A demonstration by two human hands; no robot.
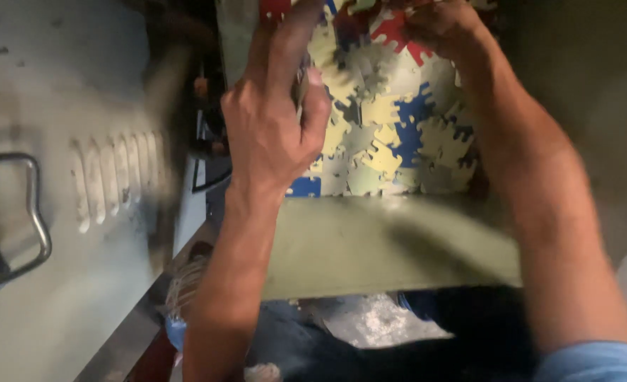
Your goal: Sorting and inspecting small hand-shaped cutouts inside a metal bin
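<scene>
Where the head camera looks down, two bare forearms are seen reaching up the frame toward a sheet of patterned material (391, 134) printed with interlocking puzzle shapes in yellow, blue, red and pale grey-green. The sheet lies near the top middle of the view, resting on a plain olive-green flat surface (391, 247) whose near edge runs across the middle of the picture.

The left hand (274, 120) is placed at the sheet's left edge. Its fingers (289, 42) are held close together and bent around that edge, and the thumb is pressed against the patterned face, so the sheet is gripped there. A small dark thing seems to be pinched between thumb and fingers as well, but blur keeps it from being made out.

The right hand (444, 28) is set at the top of the sheet, near the red patches, and is partly cut off by the frame. Its fingers are curled down onto the pattern and are touching it; whether the sheet is actually clamped there cannot be told.

To the left, a pale grey metal cabinet (80, 233) with a row of pressed louvre slots and a bent wire handle (34, 212) is seen, well apart from both hands. Below the olive surface, dark trousers (306, 339) are visible, and a light blue sleeve (596, 364) shows at the lower right corner.
</scene>
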